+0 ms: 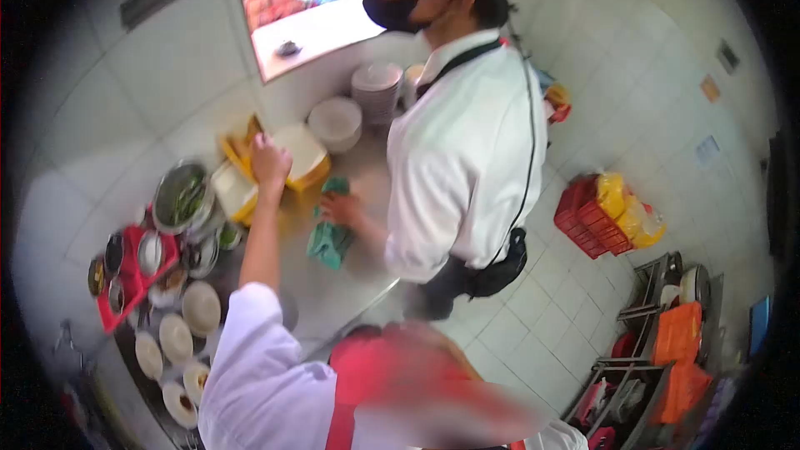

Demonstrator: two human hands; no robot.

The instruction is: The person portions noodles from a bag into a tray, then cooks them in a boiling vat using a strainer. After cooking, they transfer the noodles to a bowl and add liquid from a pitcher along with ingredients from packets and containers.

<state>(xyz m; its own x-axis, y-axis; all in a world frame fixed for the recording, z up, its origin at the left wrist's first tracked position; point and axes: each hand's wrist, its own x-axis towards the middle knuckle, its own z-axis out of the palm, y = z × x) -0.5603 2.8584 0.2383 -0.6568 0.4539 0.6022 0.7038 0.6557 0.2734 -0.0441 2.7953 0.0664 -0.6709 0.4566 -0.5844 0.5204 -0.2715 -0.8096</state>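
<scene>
My left arm, in a white sleeve, reaches forward over the steel counter. My left hand has its fingers curled on the rim of a yellow container with a white lid, which stands among other yellow tubs against the tiled wall. My right hand is out of sight; only a blurred red apron fills the bottom of the frame. A co-worker in a white shirt stands to the right, one hand pressing a green cloth on the counter.
A metal bowl of greens and a red tray of small pots sit at the left, with several white bowls below. Stacked white plates stand at the back. Red crates and orange-topped racks occupy the floor at the right.
</scene>
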